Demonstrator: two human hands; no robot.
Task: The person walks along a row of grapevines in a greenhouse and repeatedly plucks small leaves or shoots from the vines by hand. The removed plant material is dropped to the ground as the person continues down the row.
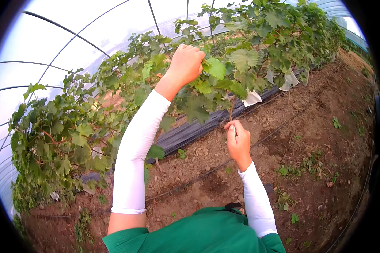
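Observation:
My left hand (186,64) is raised among the upper leaves of a grapevine (196,107), its fingers curled in a fist; what lies inside them is hidden. Lower and to the right, my right hand (239,139) has thumb and bent fingers together at the lower end of a thin brown vine stem (232,109). Whether the fingers grip that stem or only lie in front of it is unclear. A white paper bag (252,98) hangs beneath the leaves just above my right hand. Both forearms wear white sleeves.
Black plastic sheeting (190,134) runs along the foot of the vine row. A thin black hose (209,173) crosses the brown soil (304,126). More white bags (289,81) hang at the right. Metal hoops (66,30) of a plastic-covered greenhouse arch behind the vines.

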